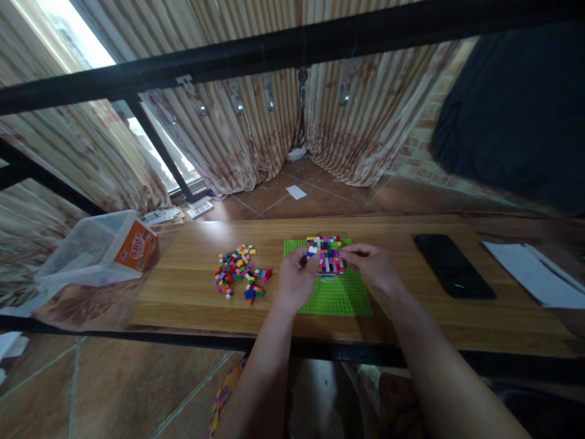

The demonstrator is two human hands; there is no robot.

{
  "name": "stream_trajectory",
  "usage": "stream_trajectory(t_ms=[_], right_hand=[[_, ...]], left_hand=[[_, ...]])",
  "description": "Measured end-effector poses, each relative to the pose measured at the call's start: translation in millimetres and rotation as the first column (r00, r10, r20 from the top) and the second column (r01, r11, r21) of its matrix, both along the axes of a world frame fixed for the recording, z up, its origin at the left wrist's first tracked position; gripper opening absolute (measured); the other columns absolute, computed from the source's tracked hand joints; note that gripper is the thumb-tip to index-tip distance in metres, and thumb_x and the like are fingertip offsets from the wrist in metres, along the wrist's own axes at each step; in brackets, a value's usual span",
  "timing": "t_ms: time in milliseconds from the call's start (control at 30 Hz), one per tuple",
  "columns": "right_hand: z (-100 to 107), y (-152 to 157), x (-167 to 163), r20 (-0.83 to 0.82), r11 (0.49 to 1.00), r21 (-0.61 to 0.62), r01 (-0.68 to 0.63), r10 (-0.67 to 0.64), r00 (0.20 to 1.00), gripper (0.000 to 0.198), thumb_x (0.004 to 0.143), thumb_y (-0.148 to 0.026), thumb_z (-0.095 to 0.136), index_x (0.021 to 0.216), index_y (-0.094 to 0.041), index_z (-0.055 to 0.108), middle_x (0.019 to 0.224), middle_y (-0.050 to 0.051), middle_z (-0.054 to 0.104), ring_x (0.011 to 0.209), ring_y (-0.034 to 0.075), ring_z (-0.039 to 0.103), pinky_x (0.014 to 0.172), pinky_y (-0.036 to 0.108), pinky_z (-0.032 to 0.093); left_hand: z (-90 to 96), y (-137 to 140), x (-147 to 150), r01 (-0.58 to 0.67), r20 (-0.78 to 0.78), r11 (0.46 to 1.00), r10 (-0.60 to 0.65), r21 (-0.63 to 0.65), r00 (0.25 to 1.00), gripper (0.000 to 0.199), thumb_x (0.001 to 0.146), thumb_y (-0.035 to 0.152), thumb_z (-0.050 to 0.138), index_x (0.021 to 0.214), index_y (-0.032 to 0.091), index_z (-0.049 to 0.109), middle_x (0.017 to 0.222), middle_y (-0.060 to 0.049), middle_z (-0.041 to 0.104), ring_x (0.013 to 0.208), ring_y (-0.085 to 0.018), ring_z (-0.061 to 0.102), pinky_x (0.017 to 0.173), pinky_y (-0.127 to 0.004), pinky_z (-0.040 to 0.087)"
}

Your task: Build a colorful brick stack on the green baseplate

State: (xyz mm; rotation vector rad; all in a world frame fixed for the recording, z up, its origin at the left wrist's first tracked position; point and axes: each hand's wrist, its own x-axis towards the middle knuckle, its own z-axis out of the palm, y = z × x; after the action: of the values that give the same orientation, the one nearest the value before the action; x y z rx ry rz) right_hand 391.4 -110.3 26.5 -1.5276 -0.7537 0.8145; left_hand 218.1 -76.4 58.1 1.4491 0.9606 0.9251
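A green studded baseplate (336,299) lies on the wooden board. On its far half stands a multicoloured structure of small building bricks (329,262). My left hand (296,274) is at the structure's left side, thumb and forefinger closed on a few white and blue bricks (312,250). At the right side my right hand (372,263) pinches with thumb and forefinger, close to the structure's edge; what lies between those fingertips is too small to make out. Left of the baseplate is a loose pile of mixed bricks (237,268).
A black phone (454,266) lies on the board to the right, with white paper (530,271) beyond it. A clear plastic box (91,250) with an orange label stands at the left. A black metal bar (256,52) crosses the view at the back, before striped curtains (256,140).
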Motion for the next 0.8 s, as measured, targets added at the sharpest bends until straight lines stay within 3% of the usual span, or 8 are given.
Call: stream_trajectory(t_ms=[533,700,800], right_hand=[[-6.7,5.5,2.5,-0.143,0.999,-0.026,-0.036,0.032,0.989,0.042,0.037,-0.046,0.091,0.061,-0.02,0.068,0.057,-0.001,0.064,0.051,0.012,0.051,0.053,0.03,0.042],[-2.1,2.3,-1.1,-0.058,1.0,-0.003,0.001,-0.001,0.998,0.044,0.041,-0.053,0.089,0.06,-0.02,0.067,0.052,-0.002,0.059,0.048,0.011,0.046,0.05,0.029,0.037],[11.7,-3.5,-5.7,0.005,0.999,0.048,-0.014,0.014,1.0,0.042,0.051,-0.056,0.085,0.066,-0.02,0.072,0.053,-0.001,0.06,0.05,0.011,0.046,0.051,0.028,0.036]], left_hand=[[-4.6,-2.5,1.9,0.041,0.0,0.999,-0.041,-0.002,0.999,0.02,0.084,0.03,0.059,0.069,0.018,0.056,0.061,0.004,0.049,0.059,-0.01,0.044,0.057,-0.022,0.034],[-9.8,-4.3,4.8,0.057,-0.034,0.998,-0.057,-0.005,0.998,0.017,0.084,0.029,0.058,0.072,0.018,0.056,0.062,0.004,0.05,0.06,-0.011,0.046,0.057,-0.022,0.036],[-10.1,-4.8,6.0,0.069,-0.009,0.997,-0.069,-0.027,0.998,0.014,0.085,0.028,0.055,0.076,0.018,0.058,0.066,0.003,0.054,0.062,-0.011,0.051,0.06,-0.022,0.039]])
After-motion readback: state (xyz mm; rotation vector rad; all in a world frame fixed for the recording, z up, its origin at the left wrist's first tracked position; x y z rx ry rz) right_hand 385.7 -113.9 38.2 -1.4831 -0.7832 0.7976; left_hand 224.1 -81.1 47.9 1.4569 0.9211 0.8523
